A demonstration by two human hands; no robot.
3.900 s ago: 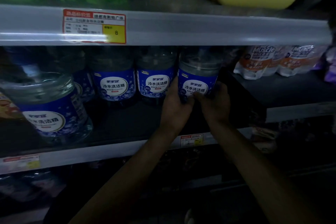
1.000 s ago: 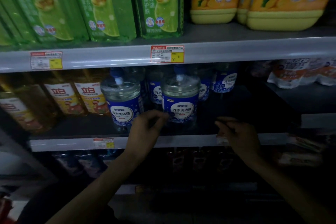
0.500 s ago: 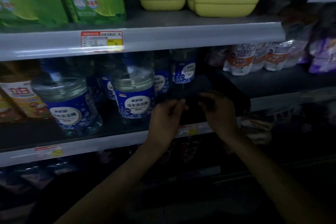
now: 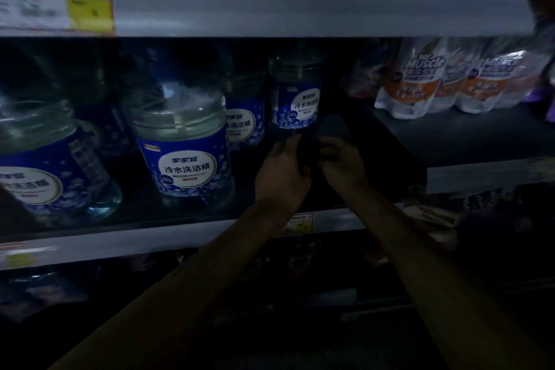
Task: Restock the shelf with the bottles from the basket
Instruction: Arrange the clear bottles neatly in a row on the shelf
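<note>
The person is reaching both hands onto the shelf [image 4: 150, 239]; the left hand [image 4: 282, 173] and right hand [image 4: 342, 167] are flanking the foot of the back bottle [image 4: 295, 99], probably squaring it into its row; whether the fingers are grasping it is too dark to tell; bare shelf is lying open rightward; the upper shelf [image 4: 300, 9] is hanging close overhead.

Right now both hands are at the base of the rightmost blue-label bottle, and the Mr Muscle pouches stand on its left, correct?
Not quite: in the head view the Mr Muscle pouches stand to the right of the blue-label bottle, not its left. The left hand and right hand are at its base.
</note>
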